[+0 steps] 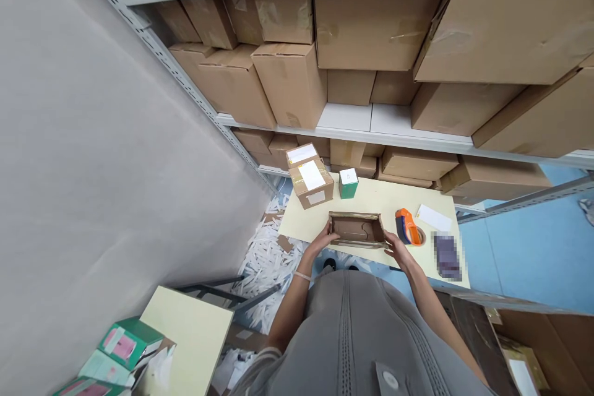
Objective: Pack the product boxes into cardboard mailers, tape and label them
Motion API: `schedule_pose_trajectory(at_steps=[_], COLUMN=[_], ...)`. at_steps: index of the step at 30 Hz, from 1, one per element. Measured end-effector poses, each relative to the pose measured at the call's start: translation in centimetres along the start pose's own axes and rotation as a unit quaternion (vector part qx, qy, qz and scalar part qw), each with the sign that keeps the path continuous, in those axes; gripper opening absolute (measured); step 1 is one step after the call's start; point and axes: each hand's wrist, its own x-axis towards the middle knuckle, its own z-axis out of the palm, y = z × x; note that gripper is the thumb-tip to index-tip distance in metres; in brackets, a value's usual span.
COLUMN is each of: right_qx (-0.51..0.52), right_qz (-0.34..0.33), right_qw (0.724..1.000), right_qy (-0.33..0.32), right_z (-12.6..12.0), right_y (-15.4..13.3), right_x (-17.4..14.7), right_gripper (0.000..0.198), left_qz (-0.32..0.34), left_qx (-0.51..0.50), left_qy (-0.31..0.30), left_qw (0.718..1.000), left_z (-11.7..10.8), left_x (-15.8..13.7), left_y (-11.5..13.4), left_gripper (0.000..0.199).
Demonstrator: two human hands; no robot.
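Observation:
A small open cardboard box (357, 229) rests at the near edge of the cream table (371, 195), its brown inside facing up. My left hand (321, 240) grips its left end, and my right hand (397, 250) holds the right end, fingers wrapped round the side. Behind it stands a small green box with a white top (348, 184). To that box's left is a taped cardboard carton (312, 178) bearing white labels. An orange and blue tape dispenser (408, 227) lies just beyond my right hand.
A white paper slip (434, 217) and a blurred dark object (448, 256) lie at the table's right. Shelves (343, 132) packed with cartons rise behind. Paper strips (255, 260) litter the floor at left. A second table (195, 334) and green boxes (130, 341) stand lower left.

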Motion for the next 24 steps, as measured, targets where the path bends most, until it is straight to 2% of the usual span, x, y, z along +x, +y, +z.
schedule_pose_trajectory(at_steps=[3,5,8,12,17,19,21,24], right_qx=[-0.077,-0.135,-0.177,-0.23,-0.268,-0.271,-0.269,-0.277], right_qz=[-0.027,-0.068,-0.119,-0.193,-0.213,-0.246,-0.297,-0.386], right_qw=[0.996,0.985,0.969,0.943,0.929,0.922,0.912,0.878], right_qy=[0.038,0.081,0.124,0.146,0.141,0.13,0.089,-0.057], right_z=[0.5,1.0,1.4,1.8,4.5,6.0,7.5,9.8], right_y=[-0.3,-0.3,-0.7,-2.7,-6.4,-7.5,-8.1,-8.4], right_x=[0.1,0.1,-0.1,-1.0,-3.0,-3.6,-4.0,-4.1], right_gripper=[0.047,0.047,0.053,0.063,0.058,0.054,0.051,0.042], left_qz=[0.022,0.051,0.093,0.146,0.182,0.178,0.173,0.166], left_qx=[0.003,0.012,0.024,0.036,0.037,0.032,0.02,0.0], left_qy=[-0.063,-0.076,-0.059,-0.024,0.039,0.077,0.115,0.178], left_qw=[0.998,0.996,0.994,0.988,0.982,0.98,0.978,0.97], left_z=[0.2,0.5,0.4,-0.7,-2.4,-2.8,-3.2,-3.2], left_x=[-0.2,-0.5,-1.4,-3.4,-6.8,-8.4,-10.2,-13.3], left_y=[-0.7,-0.9,-0.4,1.3,3.1,3.2,2.9,1.4], left_gripper=[0.105,0.118,0.129,0.13,0.131,0.131,0.132,0.134])
